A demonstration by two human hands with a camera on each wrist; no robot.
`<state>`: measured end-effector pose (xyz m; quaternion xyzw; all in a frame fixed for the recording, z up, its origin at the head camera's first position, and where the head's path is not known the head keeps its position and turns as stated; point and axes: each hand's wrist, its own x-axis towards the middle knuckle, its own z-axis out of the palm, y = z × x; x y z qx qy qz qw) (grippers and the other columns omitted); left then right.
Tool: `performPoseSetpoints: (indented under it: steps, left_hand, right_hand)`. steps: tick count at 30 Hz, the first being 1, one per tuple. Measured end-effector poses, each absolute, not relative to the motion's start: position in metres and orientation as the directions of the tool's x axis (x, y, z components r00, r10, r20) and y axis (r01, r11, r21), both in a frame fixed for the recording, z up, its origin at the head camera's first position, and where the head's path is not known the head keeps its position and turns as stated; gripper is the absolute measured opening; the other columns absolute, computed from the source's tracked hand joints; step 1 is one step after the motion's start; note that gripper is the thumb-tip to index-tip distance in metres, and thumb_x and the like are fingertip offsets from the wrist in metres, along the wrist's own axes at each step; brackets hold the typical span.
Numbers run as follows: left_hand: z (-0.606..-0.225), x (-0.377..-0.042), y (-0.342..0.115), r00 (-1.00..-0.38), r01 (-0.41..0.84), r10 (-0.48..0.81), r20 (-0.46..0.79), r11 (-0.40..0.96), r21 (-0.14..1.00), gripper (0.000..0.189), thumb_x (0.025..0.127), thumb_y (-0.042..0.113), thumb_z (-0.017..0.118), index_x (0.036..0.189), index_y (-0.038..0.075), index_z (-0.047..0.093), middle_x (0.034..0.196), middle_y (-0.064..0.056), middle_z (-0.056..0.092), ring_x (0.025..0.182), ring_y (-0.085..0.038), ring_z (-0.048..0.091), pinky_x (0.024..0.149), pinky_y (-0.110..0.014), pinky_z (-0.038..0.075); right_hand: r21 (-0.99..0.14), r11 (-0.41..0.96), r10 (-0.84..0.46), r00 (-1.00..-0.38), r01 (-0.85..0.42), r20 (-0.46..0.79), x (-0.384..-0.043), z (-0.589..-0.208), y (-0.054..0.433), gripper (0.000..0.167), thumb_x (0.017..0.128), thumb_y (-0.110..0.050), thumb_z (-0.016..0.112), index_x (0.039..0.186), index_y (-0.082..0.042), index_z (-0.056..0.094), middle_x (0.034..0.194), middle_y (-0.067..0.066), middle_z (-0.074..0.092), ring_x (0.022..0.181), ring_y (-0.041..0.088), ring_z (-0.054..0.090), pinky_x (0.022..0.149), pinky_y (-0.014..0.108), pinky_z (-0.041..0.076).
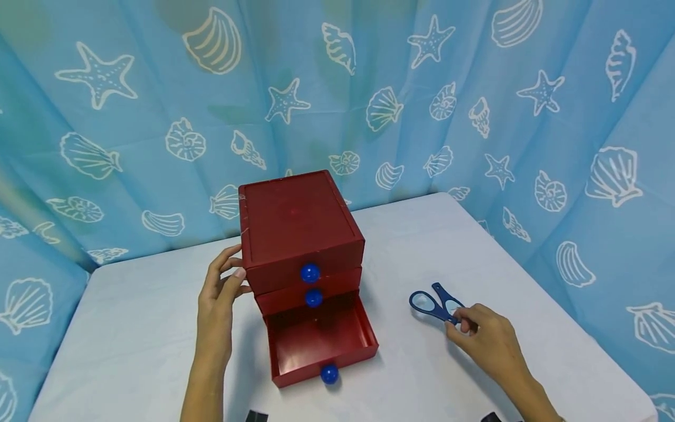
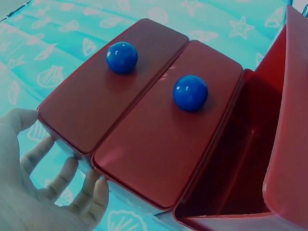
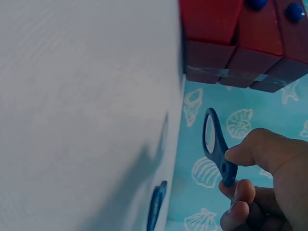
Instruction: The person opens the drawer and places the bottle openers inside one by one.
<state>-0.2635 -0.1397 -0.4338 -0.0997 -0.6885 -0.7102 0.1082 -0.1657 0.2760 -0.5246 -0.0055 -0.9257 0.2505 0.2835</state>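
A red box of stacked drawers (image 1: 295, 220) with blue ball knobs stands on the table, its bottom drawer (image 1: 350, 356) pulled out with a bare floor visible inside. My left hand (image 1: 217, 287) rests against the left side of the box, thumb near the front edge and fingers spread, as the left wrist view also shows. On the right, my right hand (image 1: 487, 334) pinches the handle end of a small blue magnifying glass (image 3: 219, 154) between thumb and fingers, raised off the table. A second blue one (image 3: 155, 207) lies beneath it, partly hidden by the hand in the head view.
A white cloth covers the table (image 1: 142, 328). Behind it and along the sides hangs a blue curtain (image 1: 306, 135) printed with shells and starfish. Dark objects show at the bottom edge of the head view, too cropped to identify.
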Motion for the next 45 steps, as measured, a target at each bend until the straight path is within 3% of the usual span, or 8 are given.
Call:
performPoseSetpoints:
  steps: [5,18,37,45]
  left_hand:
    - [-0.434,-0.264,-0.141,-0.96,0.279,-0.013,0.279,-0.01,0.96,0.044,0.102,0.029,0.056,0.145,0.029,0.051,0.13,-0.003,0.051,0.114,-0.027,0.053,0.093,-0.035,0.05]
    - [-0.437,-0.263,-0.144,-0.962,0.273,-0.026,0.273,-0.017,0.962,0.044,0.102,0.027,0.056,0.145,0.029,0.051,0.129,-0.003,0.051,0.115,-0.027,0.053,0.091,-0.03,0.051]
    - [-0.436,-0.266,-0.142,-0.959,0.283,-0.015,0.283,-0.006,0.959,0.044,0.101,0.03,0.058,0.145,0.031,0.051,0.13,-0.001,0.052,0.116,-0.026,0.053,0.092,-0.035,0.051]
    - [-0.435,-0.266,-0.143,-0.957,0.29,-0.016,0.29,0.004,0.957,0.043,0.101,0.031,0.057,0.144,0.032,0.052,0.13,-0.001,0.052,0.115,-0.026,0.054,0.093,-0.036,0.05]
  right_hand:
    - [-0.486,0.856,0.149,-0.816,-0.177,0.559,-0.158,-0.519,0.272,0.018,0.069,-0.005,0.086,0.081,-0.011,0.074,0.067,-0.012,0.049,0.06,0.004,0.046,0.049,0.015,0.033]
    - [-0.5,0.827,0.081,-0.827,-0.255,0.556,-0.153,-0.505,0.243,0.025,0.07,-0.009,0.087,0.082,-0.021,0.068,0.069,-0.016,0.048,0.062,0.003,0.047,0.049,0.016,0.032]
    - [-0.517,0.764,-0.026,-0.819,-0.386,0.573,-0.161,-0.498,0.194,0.026,0.07,-0.009,0.089,0.082,-0.022,0.07,0.07,-0.018,0.048,0.064,0.001,0.048,0.051,0.019,0.044]
    - [-0.501,0.751,-0.063,-0.802,-0.43,0.594,-0.167,-0.497,0.181,0.025,0.071,-0.01,0.089,0.081,-0.022,0.07,0.071,-0.018,0.048,0.064,0.001,0.048,0.051,0.014,0.041]
